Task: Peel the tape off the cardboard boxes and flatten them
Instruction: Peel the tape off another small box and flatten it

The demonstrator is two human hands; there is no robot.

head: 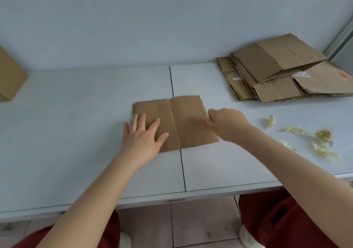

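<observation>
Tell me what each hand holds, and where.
The left hand presses flat on the flattened box, gripping nothing; right hand at its right edge: cannot tell.

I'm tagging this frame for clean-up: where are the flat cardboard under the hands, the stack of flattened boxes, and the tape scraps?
flat cardboard (185,117): head view, bare middle beside the crease.
stack of flattened boxes (277,60): head view, topmost sheet.
tape scraps (323,135): head view, one crumpled clump at right.

A: The cardboard sheet (181,121) is plain brown, faintly ribbed.
B: The cardboard stack (282,70) is brown too, with a white label (302,74) and red mark (342,75). Tape scraps (324,135) are yellowish, the table (76,123) pale grey.
</observation>
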